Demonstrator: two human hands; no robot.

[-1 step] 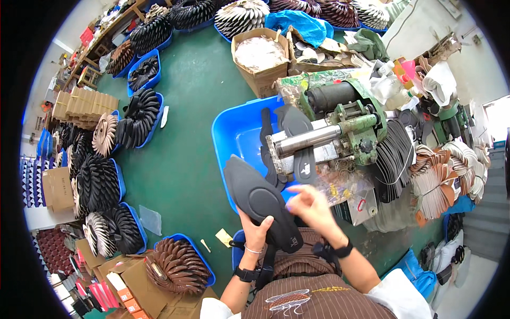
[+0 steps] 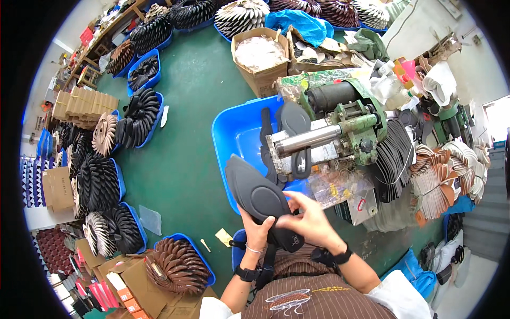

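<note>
My left hand [image 2: 257, 229] is closed around a small stack of black shoe insoles [image 2: 256, 189], thumb on top, held tilted in front of my apron. At the stack's right edge, my right hand [image 2: 313, 220] has its thumb and fingers closed on the insoles; part of its fingers is hidden behind them. Beyond my hands stands a green machine [image 2: 366, 135] with a shiny metal roller [image 2: 311, 139]. Another black insole [image 2: 295, 119] lies at the roller, which covers its middle. More dark insoles [image 2: 267, 143] rest in the blue bin [image 2: 226, 127] below.
Bundled black insoles [image 2: 394, 159] and tan ones [image 2: 433, 178] are piled right of the machine. An open cardboard box [image 2: 260, 72] with pale pieces stands behind it. Blue bins of fanned insoles line the left, such as a brown bunch [image 2: 178, 266], on green floor [image 2: 183, 133].
My right hand has come left and down onto the edge of the held insoles. The insole at the roller now shows a rounded end, and its light mark is no longer visible.
</note>
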